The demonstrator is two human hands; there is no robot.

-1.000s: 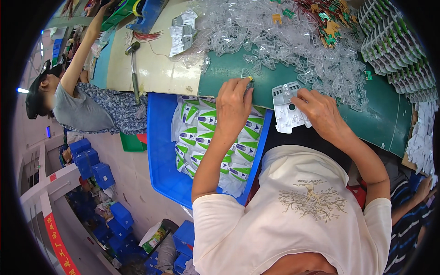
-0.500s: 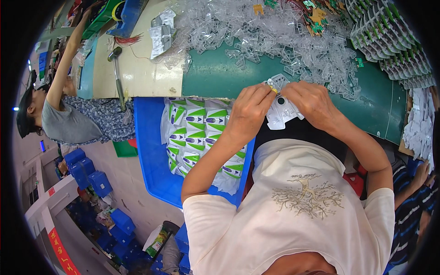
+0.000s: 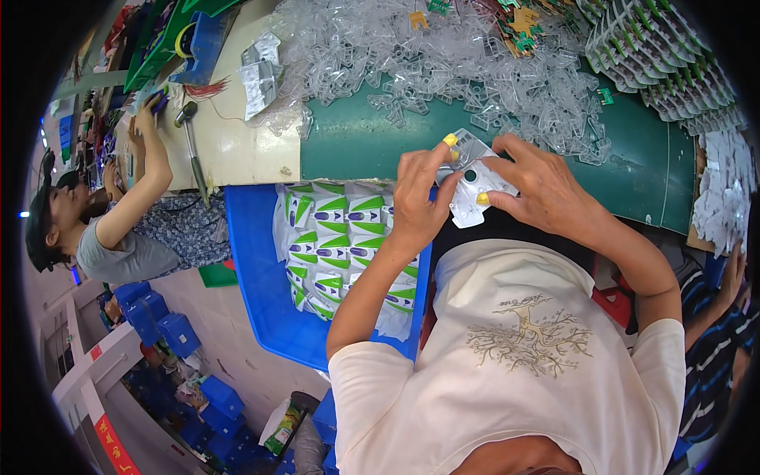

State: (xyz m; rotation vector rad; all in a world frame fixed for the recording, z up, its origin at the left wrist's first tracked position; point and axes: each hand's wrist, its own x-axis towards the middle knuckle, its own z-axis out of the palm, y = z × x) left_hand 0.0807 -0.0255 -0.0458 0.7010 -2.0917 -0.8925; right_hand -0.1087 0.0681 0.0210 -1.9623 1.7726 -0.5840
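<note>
Between my hands is a white plastic housing (image 3: 469,209) with a dark round spot near its middle, held just over the table's near edge. My left hand (image 3: 421,196) grips its left side, thumb below and fingers above. On the opposite side my right hand (image 3: 546,188) pinches it, its thumb at the lower part. Yellow covers sit on some fingertips of both hands. A clear plastic part seems to lie against the upper end of the housing, partly hidden by my fingers.
Clear plastic parts (image 3: 443,59) are heaped across the green tabletop (image 3: 348,131). Stacked white-and-green housings (image 3: 645,51) stand at the far right. A blue bin (image 3: 257,297) at my left holds wrapped white-and-green pieces. A hammer (image 3: 192,142) lies near another person at left.
The housing has turned and tilted in my hands, and my fingers have shifted their hold. The person at the left has lowered an arm toward the bench. The view has shifted slightly.
</note>
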